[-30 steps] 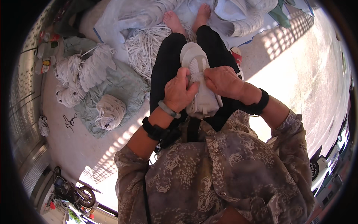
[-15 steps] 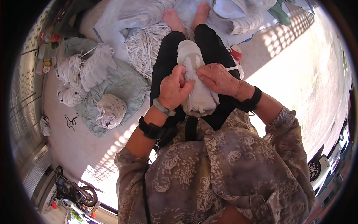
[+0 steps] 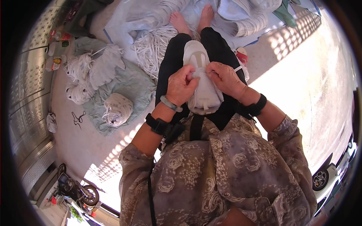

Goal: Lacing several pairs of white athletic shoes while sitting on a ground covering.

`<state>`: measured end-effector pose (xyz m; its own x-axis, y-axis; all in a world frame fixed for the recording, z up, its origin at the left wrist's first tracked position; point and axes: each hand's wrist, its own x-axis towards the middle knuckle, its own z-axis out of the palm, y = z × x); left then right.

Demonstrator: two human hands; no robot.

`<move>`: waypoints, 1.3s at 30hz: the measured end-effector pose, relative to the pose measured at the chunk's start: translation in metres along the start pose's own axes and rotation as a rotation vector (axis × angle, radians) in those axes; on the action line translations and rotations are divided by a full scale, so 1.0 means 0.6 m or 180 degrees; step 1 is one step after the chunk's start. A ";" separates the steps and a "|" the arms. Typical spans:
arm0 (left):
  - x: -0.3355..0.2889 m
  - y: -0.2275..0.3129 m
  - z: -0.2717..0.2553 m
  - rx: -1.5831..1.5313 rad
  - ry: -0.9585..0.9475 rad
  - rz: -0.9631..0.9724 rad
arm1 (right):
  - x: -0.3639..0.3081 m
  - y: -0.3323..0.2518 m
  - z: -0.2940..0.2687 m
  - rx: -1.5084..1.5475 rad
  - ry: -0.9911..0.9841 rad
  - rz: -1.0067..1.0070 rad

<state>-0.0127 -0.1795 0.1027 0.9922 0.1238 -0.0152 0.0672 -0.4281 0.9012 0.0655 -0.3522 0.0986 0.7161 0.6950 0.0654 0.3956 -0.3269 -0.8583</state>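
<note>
A white sneaker (image 3: 205, 96) rests across my lap with its toe pointing away from me. Along its left side my left hand (image 3: 181, 86) is closed, thumb and fingers pinching at the lacing edge. My right hand (image 3: 227, 80) is closed too, gripping a flat white shoelace (image 3: 238, 69) whose loose end sticks out to the right over my thigh. The fingertips of both hands meet close to the eyelets, and exactly how the lace runs there is hidden by them.
A heap of white laces (image 3: 149, 51) lies beyond my left knee. Left, a green cloth (image 3: 137, 98) holds a white shoe (image 3: 118, 109) and bundled shoe parts (image 3: 107, 66); black scissors (image 3: 78, 119) lie beside it. A red-and-white shoe (image 3: 241, 56) sits past my right knee.
My right hand has drawn slightly up and away from the shoe's middle, toward its right lacing edge. My left hand stays at the left edge. The whole view has shifted a little.
</note>
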 end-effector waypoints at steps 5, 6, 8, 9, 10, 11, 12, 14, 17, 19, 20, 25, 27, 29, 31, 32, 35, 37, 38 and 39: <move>0.008 -0.007 -0.001 -0.0056 -0.0201 -0.0007 | 0.007 0.014 0.010 -0.0070 0.0022 0.0175; 0.010 -0.008 0.001 -0.0132 -0.0240 -0.0060 | 0.010 0.017 0.009 -0.0081 -0.0032 0.0092; 0.012 -0.011 0.002 -0.0201 -0.0259 -0.0103 | 0.012 0.017 0.007 -0.0097 -0.0087 -0.0014; 0.013 -0.013 0.002 -0.0271 -0.0290 -0.0125 | 0.013 0.016 0.005 0.0025 -0.0068 -0.0039; 0.012 -0.015 0.003 -0.0328 -0.0315 -0.0164 | 0.012 0.014 0.004 0.0114 -0.0091 0.0071; 0.012 -0.017 0.002 -0.0338 -0.0307 -0.0144 | 0.010 0.011 0.003 0.0144 -0.0054 -0.0079; 0.011 -0.019 0.002 -0.0327 -0.0350 -0.0162 | 0.006 0.008 0.001 0.0169 0.0001 0.0090; 0.012 -0.024 0.002 -0.0310 -0.0371 -0.0178 | -0.002 0.002 -0.005 0.0194 0.0046 0.0239; 0.015 -0.033 0.002 -0.0679 -0.0397 -0.0228 | -0.012 0.000 -0.011 0.0310 -0.0105 0.0714; 0.019 -0.037 0.002 -0.0697 -0.0482 -0.0429 | -0.010 0.004 -0.012 0.0249 -0.0196 0.0540; 0.018 -0.039 0.002 -0.0757 -0.0483 -0.0398 | -0.010 0.005 -0.010 0.0221 -0.0217 0.0560; 0.018 -0.042 0.002 -0.0781 -0.0487 -0.0368 | 0.006 0.008 0.014 -0.0803 0.0181 0.0207; 0.018 -0.043 0.003 -0.0836 -0.0490 -0.0446 | 0.010 0.004 0.022 -0.0895 0.0265 0.0177; 0.016 -0.045 0.003 -0.0871 -0.0466 -0.0487 | 0.007 -0.001 0.025 -0.0975 0.0345 0.0142; 0.015 -0.047 0.003 -0.1034 -0.0502 -0.0466 | 0.001 -0.005 0.025 -0.0862 0.0208 0.0126; 0.017 -0.048 0.005 -0.1060 -0.0517 -0.0512 | 0.005 -0.005 0.027 -0.0871 0.0195 0.0130; 0.020 -0.046 0.007 -0.0805 -0.0305 -0.0325 | 0.012 -0.001 0.025 -0.0715 0.0223 0.0066; 0.017 -0.042 0.006 -0.0942 -0.0395 -0.0469 | 0.015 0.003 0.019 -0.0734 -0.0059 -0.0041; 0.013 -0.040 0.005 -0.0939 -0.0398 -0.0468 | 0.014 0.004 0.016 -0.0721 -0.0076 -0.0042; 0.011 -0.037 0.003 -0.0823 -0.0403 -0.0383 | 0.014 0.006 0.013 -0.0601 -0.0152 -0.0156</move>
<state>-0.0074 -0.1709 0.0816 0.9850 0.0403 -0.1675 0.1720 -0.1731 0.9698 0.0687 -0.3427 0.0921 0.6668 0.7413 0.0767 0.5336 -0.4030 -0.7436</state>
